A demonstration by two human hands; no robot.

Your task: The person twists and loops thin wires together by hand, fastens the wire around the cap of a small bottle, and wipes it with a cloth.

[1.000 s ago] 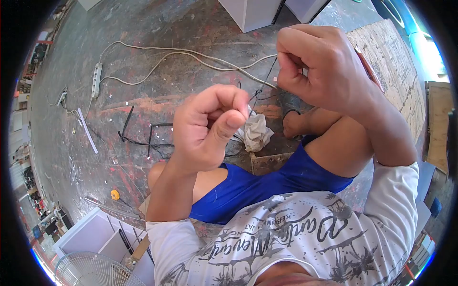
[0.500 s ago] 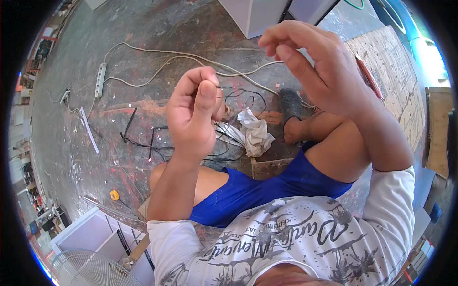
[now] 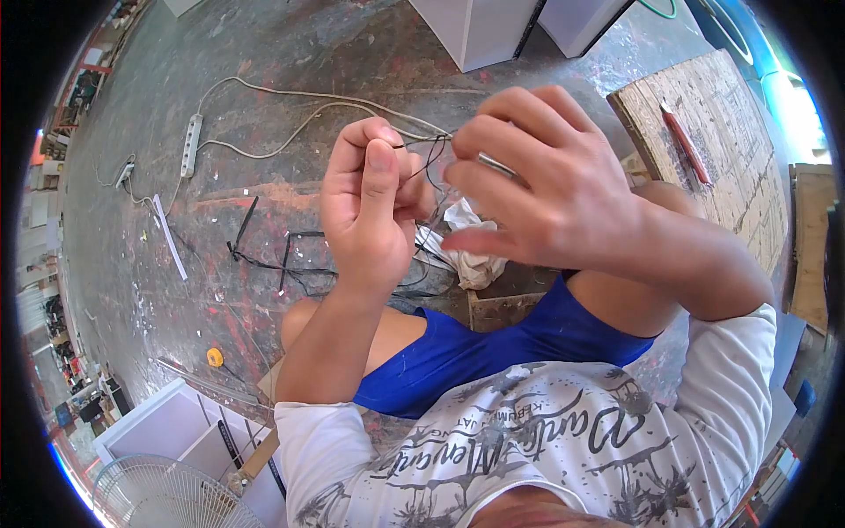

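Note:
My left hand (image 3: 374, 194) is raised over my lap, thumb and index finger pinching a thin black cord (image 3: 426, 158). The cord runs in a loose loop toward my right hand (image 3: 541, 180), which wears a metal ring. My right fingers are bent and spread, with the thumb apart from them; their tips sit close beside the loop, and whether they touch it is unclear. Below both hands, crumpled white paper or cloth (image 3: 478, 268) lies on the floor, partly behind my right hand. More black strips (image 3: 264, 264) trail across the floor to its left.
A white power strip (image 3: 190, 145) with a long cable lies at left. A red-handled tool (image 3: 685, 145) rests on a wooden board (image 3: 735, 114) at right. White cabinet panels (image 3: 466, 35) stand ahead. A yellow tape measure (image 3: 214, 356) and a fan (image 3: 167, 493) are at lower left.
My right hand has come down and leftward to the black cord, its palm turning downward. My left hand has shifted slightly right, keeping its pinch. The right foot is now hidden.

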